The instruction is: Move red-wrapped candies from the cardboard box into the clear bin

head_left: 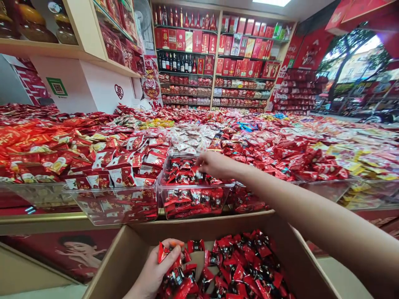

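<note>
My left hand (163, 263) is inside an open cardboard box (124, 253), its fingers and thumb curled around several red-and-black wrapped candies (176, 276). More candies of the same kind (246, 265) lie loose over the box bottom, thickest on the right side. Farther forward, my right hand (213, 164) hangs low over a clear plastic bin (195, 187) partly filled with matching candies (182, 170). Its fingers are pinched together, with a red-and-dark wrapper showing at the fingertips. My right forearm crosses above the box's right part.
Bins of packets flank the clear one: red-and-white packets (121, 168) left, glossy red ones (280, 153) right, yellow ones (370, 160) farther right. White packets (190, 139) lie behind. A white block with a QR code (57, 87) and shelves of bottles and red boxes (187, 41) rise beyond.
</note>
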